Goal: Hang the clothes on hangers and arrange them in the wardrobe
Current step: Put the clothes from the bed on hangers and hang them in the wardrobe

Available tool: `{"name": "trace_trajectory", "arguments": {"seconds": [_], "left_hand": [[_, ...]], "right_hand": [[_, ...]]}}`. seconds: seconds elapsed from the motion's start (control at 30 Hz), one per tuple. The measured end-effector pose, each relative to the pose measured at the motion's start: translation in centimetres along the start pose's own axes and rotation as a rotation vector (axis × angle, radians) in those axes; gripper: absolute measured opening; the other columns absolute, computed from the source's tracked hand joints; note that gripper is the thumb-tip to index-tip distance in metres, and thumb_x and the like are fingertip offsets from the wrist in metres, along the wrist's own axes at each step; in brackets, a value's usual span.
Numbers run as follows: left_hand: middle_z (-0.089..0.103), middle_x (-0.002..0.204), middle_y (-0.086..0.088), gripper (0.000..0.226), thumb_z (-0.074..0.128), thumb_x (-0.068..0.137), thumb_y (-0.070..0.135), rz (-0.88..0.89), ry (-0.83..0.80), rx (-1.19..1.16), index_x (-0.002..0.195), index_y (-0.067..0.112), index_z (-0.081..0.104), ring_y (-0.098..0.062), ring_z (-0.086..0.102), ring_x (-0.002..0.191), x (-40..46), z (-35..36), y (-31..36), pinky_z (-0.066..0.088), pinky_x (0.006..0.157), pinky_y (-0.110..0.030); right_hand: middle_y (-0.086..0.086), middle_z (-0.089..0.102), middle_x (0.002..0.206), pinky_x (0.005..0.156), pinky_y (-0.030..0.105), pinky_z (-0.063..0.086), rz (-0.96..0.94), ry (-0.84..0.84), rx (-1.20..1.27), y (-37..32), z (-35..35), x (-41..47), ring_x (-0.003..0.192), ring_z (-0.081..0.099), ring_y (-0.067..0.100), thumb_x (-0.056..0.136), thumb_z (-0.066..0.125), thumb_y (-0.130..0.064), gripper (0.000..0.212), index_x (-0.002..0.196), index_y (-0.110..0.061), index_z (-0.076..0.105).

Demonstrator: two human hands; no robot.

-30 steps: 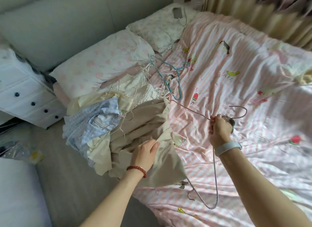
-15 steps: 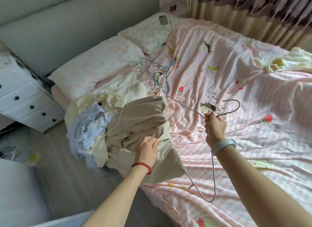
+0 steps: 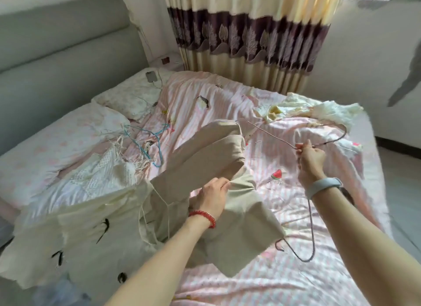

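The left hand (image 3: 213, 197) pinches a fold of the beige woven-cloth garment (image 3: 218, 159), fingers and thumb curled tight on a gathered ridge of fabric. This hold lifts the cloth off the heap and, by judgement, keeps an opening or edge presented toward the hanger. The garment lies across the near-centre of the bed; its upper part stands raised toward the curtain and its lower panel drapes toward the bed's near edge.

The right hand (image 3: 311, 158) grips the thin pinkish-grey wire hanger (image 3: 311, 226) at the neck, fingers closed round the wire just below the hook. The hook curves away to the right of the fist. One shoulder arm runs up-left to the garment's top edge; the other drops to a bend just beside the garment's lower corner. Holding at the neck gives control of both arms for threading. Whether the upper arm has already entered the cloth cannot be told, as motion blur softens that junction.

The work surface is a bed with a pink-and-white striped printed sheet (image 3: 284, 280), soft and wrinkled. On it lie a cream garment with black marks (image 3: 75, 235), tangled blue wire hangers (image 3: 149, 144), a white knitted fringed piece (image 3: 107, 171) and two pale floral pillows (image 3: 68, 132). Behind stand a grey padded headboard (image 3: 63, 41) and a cream curtain with a dark purple tree band (image 3: 248, 39). No wardrobe is in view.
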State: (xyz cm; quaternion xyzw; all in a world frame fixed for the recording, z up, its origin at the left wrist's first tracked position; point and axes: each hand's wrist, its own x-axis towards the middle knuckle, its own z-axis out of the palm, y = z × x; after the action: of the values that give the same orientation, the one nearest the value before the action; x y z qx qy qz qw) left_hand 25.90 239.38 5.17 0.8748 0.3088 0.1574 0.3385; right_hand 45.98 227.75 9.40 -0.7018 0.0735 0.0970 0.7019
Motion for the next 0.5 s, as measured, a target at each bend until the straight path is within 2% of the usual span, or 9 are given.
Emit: {"name": "trace_trajectory", "arguments": {"seconds": [0.1,0.2,0.3,0.37,0.43,0.5], "left_hand": [[0.06,0.086,-0.014,0.019,0.05,0.093,0.017,0.032,0.038,0.021,0.087,0.006,0.064,-0.032,0.057,0.084,-0.4,0.7,0.8,0.044,0.074,-0.041],[0.059,0.08,-0.019,0.018,0.05,0.092,0.006,0.014,0.094,0.032,0.082,-0.003,0.063,-0.035,0.057,0.078,-1.9,-0.7,-1.1,0.036,0.068,-0.035],[0.061,0.084,-0.021,0.017,0.049,0.091,0.002,-0.046,0.178,0.093,0.084,-0.005,0.063,-0.033,0.058,0.08,-3.6,-3.8,-4.1,0.033,0.069,-0.031],[0.062,0.089,-0.019,0.017,0.048,0.091,0.002,-0.123,0.246,0.121,0.087,-0.003,0.064,-0.032,0.058,0.084,-4.7,-5.7,-6.2,0.037,0.073,-0.035],[0.062,0.096,-0.019,0.018,0.047,0.092,0.003,-0.26,0.315,0.147,0.09,-0.002,0.064,-0.033,0.057,0.09,-6.1,-7.2,-8.6,0.04,0.076,-0.038],[0.062,0.099,-0.02,0.019,0.045,0.092,0.004,-0.399,0.362,0.189,0.092,-0.001,0.064,-0.034,0.055,0.095,-7.7,-8.2,-11.1,0.037,0.079,-0.038]], "right_hand": [[-0.002,0.05,0.054,0.04,0.014,0.032,-0.028,-0.033,-0.068,0.5,-0.4,0.7,0.038,0.044,0.0,0.097,0.041,-0.022,0.037,0.07,-0.009,0.062],[0.004,0.054,0.065,0.059,0.026,0.037,-0.037,-0.017,-0.092,1.4,0.4,0.9,0.059,0.049,0.014,0.096,0.042,-0.022,0.034,0.091,0.0,0.068],[0.002,0.049,0.061,0.053,0.023,0.03,0.001,-0.008,-0.02,1.5,2.5,0.9,0.048,0.044,0.007,0.096,0.041,-0.023,0.036,0.094,0.002,0.066],[0.001,0.048,0.06,0.053,0.023,0.03,0.012,-0.03,-0.03,1.8,4.5,0.4,0.051,0.041,0.01,0.096,0.04,-0.024,0.036,0.094,0.0,0.067],[0.001,0.047,0.061,0.053,0.024,0.029,0.017,-0.053,-0.048,2.2,6.5,-0.5,0.054,0.039,0.013,0.096,0.041,-0.025,0.037,0.095,0.002,0.067],[0.005,0.048,0.063,0.053,0.025,0.027,0.033,-0.091,-0.062,2.9,8.2,-1.5,0.053,0.039,0.013,0.095,0.042,-0.025,0.038,0.09,0.002,0.067]]}}
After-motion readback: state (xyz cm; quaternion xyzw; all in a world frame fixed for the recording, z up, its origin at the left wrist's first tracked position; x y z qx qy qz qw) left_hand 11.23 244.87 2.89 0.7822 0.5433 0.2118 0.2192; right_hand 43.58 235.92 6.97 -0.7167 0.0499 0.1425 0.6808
